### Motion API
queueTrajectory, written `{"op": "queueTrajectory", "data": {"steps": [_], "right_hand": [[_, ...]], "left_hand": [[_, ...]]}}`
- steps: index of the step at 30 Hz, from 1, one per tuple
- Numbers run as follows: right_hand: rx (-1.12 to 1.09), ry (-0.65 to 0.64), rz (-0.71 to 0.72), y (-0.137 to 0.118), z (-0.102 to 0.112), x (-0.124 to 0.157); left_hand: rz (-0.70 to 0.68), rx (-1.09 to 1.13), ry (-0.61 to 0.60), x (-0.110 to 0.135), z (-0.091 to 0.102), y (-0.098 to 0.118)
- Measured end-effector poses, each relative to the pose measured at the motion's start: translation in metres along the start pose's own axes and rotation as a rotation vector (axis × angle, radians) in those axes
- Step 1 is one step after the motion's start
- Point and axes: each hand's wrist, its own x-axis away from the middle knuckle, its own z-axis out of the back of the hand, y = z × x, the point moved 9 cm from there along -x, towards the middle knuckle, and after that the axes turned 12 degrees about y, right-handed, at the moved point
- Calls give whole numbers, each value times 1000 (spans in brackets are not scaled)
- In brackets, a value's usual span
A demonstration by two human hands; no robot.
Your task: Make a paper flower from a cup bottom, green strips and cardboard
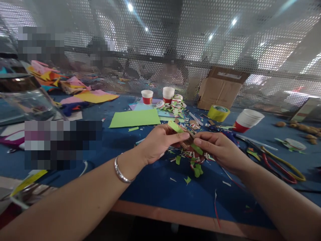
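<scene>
My left hand (159,142) and my right hand (219,149) face each other above the blue table. Between them a bright green paper strip (175,127) slants down to the right, with something thin and brown, perhaps cardboard, along it. The left thumb and fingers pinch the strip near its middle. My right fingers are closed on its lower end. Below lies a heap of green and white paper scraps (198,170). Beyond the left hand is a flat green paper sheet (135,117). A silver bracelet (119,170) circles my left wrist.
Paper cups (147,97) stand behind the sheet, and stacked cups (248,119) to the right. Yellow tape (218,113) lies before a cardboard box (220,87). Scissors (283,164) rest at right. Coloured paper (97,96) and a glass jar (27,100) are at left. Perforated metal panels (155,40) rise behind.
</scene>
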Motion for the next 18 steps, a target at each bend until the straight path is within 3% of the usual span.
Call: {"op": "queueTrajectory", "data": {"steps": [6, 12, 18], "right_hand": [[70, 63, 47, -4, 6, -3], [147, 75, 85, -7, 7, -3], [401, 290, 316, -25, 18, 3]], "left_hand": [[-39, -27, 54, -2, 2, 3], [-60, -5, 6, -3, -2, 2], [-69, 8, 56, -8, 2, -1]]}}
